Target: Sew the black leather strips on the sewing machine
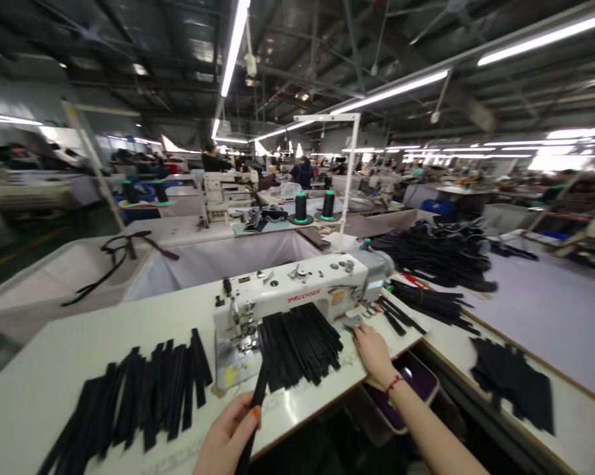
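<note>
My left hand [231, 432] is closed on one black fabric strip [259, 389], thumb on top, at the front edge of the sewing table. The strip slants up toward the needle area of a white sewing machine [297, 290]. A row of black strips [300, 346] lies under the machine's arm, right of the presser foot. My right hand [371, 346] rests on the tabletop right of those strips, its fingers bent together by a small greyish thing [347, 326] that I cannot make out. Left of the machine, more black strips [144, 389] lie fanned out.
Small tools and strips [396, 316] lie by the machine's right end. Dark fabric piles [436, 254] and a stack of black pieces [512, 379] cover parts of the right-hand table. Behind stand thread cones [301, 208], a pale cloth bin [218, 258] and a white thread stand [349, 171].
</note>
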